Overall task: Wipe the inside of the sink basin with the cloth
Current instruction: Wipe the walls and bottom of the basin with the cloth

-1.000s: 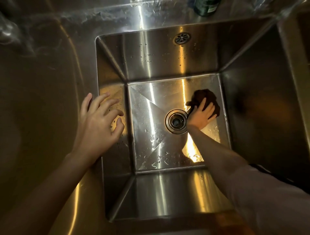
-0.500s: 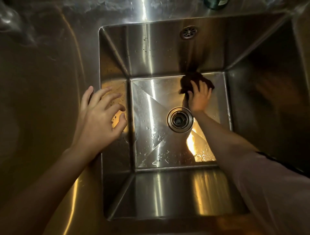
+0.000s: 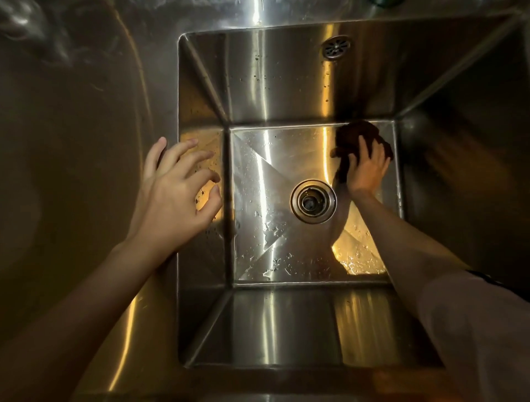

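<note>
A deep stainless steel sink basin point(image 3: 281, 86) fills the middle of the view, with water drops on its floor. A dark brown cloth point(image 3: 358, 136) lies bunched in the far right corner of the floor. My right hand point(image 3: 367, 169) presses flat on the cloth, fingers spread over it, arm reaching down into the basin. My left hand point(image 3: 175, 195) rests on the sink's left rim with its fingers apart and curled over the edge, holding nothing.
A round drain strainer point(image 3: 313, 201) sits in the floor's centre, just left of my right wrist. An overflow grille point(image 3: 336, 47) is on the back wall. Steel counter point(image 3: 86, 143) surrounds the basin. A dark bottle base point(image 3: 385, 2) peeks in at the top edge.
My right hand has slid the cloth from beside the drain up to the back wall, then right into the far right corner. My left hand stays on the rim.
</note>
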